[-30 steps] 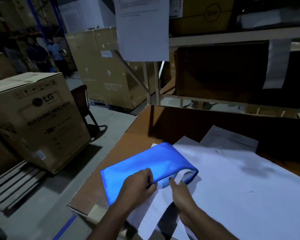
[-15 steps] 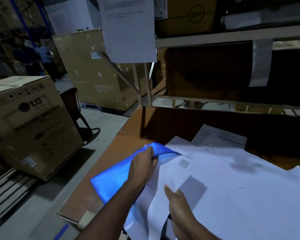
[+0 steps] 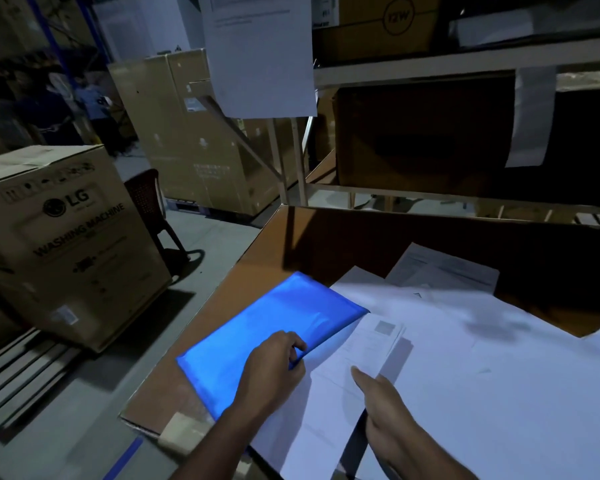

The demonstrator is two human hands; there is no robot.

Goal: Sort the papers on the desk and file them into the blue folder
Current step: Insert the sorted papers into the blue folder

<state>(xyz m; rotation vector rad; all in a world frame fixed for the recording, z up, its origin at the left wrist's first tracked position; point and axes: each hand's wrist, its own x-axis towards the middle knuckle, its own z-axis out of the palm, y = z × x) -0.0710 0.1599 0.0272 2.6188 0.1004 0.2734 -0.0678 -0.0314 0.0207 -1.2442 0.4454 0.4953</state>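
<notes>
The blue folder lies closed and flat on the brown desk, at its left side. My left hand pinches the folder's near right edge with curled fingers. My right hand grips the lower edge of a printed sheet that lies just right of the folder, its thumb on top. Several white papers spread across the desk to the right, and one printed sheet lies farther back.
A metal shelf frame with dark boxes stands behind the desk. A paper notice hangs above. On the floor at left stands a washing machine carton, with a dark chair behind it. People stand far back left.
The folder's cover, held up and curled earlier, now lies flat and closed. My left hand moved from its far edge back to the near right edge. The printed sheet has slid out to the right.
</notes>
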